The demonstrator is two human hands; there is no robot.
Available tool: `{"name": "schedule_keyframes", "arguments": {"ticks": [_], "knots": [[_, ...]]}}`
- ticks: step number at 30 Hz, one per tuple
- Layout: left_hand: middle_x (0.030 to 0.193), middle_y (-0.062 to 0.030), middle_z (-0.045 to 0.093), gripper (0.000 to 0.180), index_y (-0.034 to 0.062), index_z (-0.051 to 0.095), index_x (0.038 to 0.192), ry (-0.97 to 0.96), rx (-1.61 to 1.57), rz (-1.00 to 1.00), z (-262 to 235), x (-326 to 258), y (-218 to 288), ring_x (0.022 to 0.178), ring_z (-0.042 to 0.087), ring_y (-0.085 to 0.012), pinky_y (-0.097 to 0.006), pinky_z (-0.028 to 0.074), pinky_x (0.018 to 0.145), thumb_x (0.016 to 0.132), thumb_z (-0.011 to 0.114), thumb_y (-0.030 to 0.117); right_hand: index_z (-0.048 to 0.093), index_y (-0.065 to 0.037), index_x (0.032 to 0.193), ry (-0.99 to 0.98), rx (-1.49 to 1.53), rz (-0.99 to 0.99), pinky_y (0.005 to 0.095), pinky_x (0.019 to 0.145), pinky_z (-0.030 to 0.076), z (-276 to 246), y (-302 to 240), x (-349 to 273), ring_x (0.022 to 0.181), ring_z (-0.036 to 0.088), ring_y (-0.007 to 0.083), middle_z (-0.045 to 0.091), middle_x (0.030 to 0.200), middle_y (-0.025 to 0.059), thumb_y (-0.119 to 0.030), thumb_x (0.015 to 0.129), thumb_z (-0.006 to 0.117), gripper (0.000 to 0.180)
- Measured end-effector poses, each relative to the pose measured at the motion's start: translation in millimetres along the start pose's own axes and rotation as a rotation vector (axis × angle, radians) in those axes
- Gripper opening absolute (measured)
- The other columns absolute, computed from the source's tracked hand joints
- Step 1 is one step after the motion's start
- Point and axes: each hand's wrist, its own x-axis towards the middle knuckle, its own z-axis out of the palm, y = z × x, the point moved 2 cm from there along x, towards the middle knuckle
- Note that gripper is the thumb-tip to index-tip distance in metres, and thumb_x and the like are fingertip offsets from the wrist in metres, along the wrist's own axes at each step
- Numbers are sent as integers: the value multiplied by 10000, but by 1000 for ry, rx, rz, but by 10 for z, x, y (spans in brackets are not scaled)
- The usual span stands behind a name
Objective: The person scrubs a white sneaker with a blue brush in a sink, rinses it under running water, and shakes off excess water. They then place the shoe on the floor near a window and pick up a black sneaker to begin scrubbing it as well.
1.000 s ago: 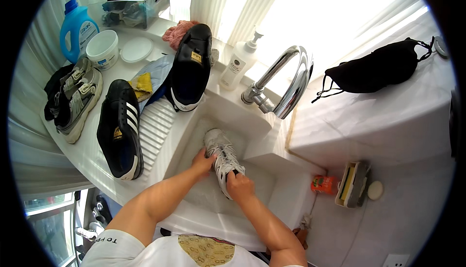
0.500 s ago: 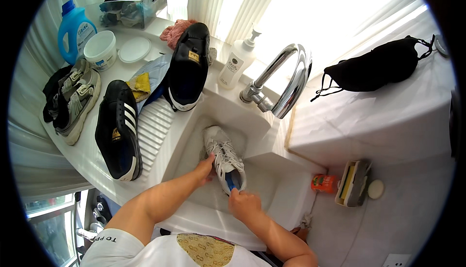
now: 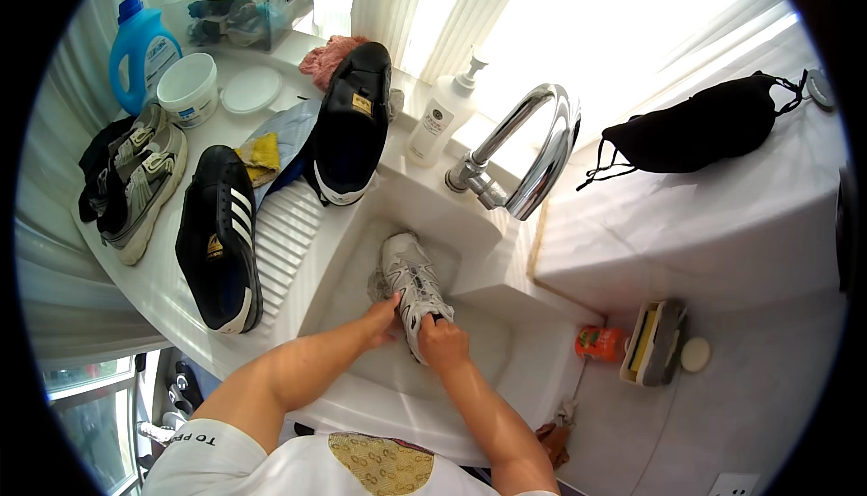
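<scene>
A wet light grey sneaker (image 3: 412, 270) with laces stands in the white sink basin (image 3: 488, 315), toe away from me. My left hand (image 3: 383, 317) grips the left side of the sneaker, thumb against its upper. At the heel, my right hand (image 3: 443, 343) is closed in a fist over the shoe's opening. The blue tool it held a moment earlier is now hidden by the fist and the shoe. Shallow cloudy water surrounds the sneaker. A dull grey lump (image 3: 377, 285) lies in the water along its left side.
The chrome faucet (image 3: 542, 148) arches over the basin's far right, beside a white pump bottle (image 3: 440, 117). Black shoes (image 3: 219, 243), grey sneakers (image 3: 144, 185), a white tub (image 3: 188, 90) and a blue detergent bottle (image 3: 143, 58) occupy the left counter. A sponge holder (image 3: 655, 343) hangs right.
My right hand has moved forward and slightly left, over the shoe's opening, and the blue tool has gone out of sight. My left hand stays on the sneaker's side.
</scene>
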Motion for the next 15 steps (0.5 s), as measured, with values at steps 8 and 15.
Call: {"name": "schedule_keyframes", "arguments": {"ticks": [8, 15], "knots": [[1266, -102, 526, 583, 87, 459, 1292, 9, -77, 17, -76, 79, -17, 1177, 479, -275, -495, 330, 994, 939, 342, 535, 630, -19, 890, -212, -124, -115, 342, 402, 484, -345, -193, -241, 471, 609, 222, 592, 562, 82, -116, 733, 574, 193], [1241, -99, 547, 548, 92, 466, 1283, 36, -2, 7, -76, -50, 25, 1155, 500, -272, -472, 374, 967, 944, 363, 509, 636, -18, 860, -55, -7, 155, 375, 418, 494, 19, -314, 84, 463, 615, 251, 599, 559, 115, -108, 711, 582, 183]]}}
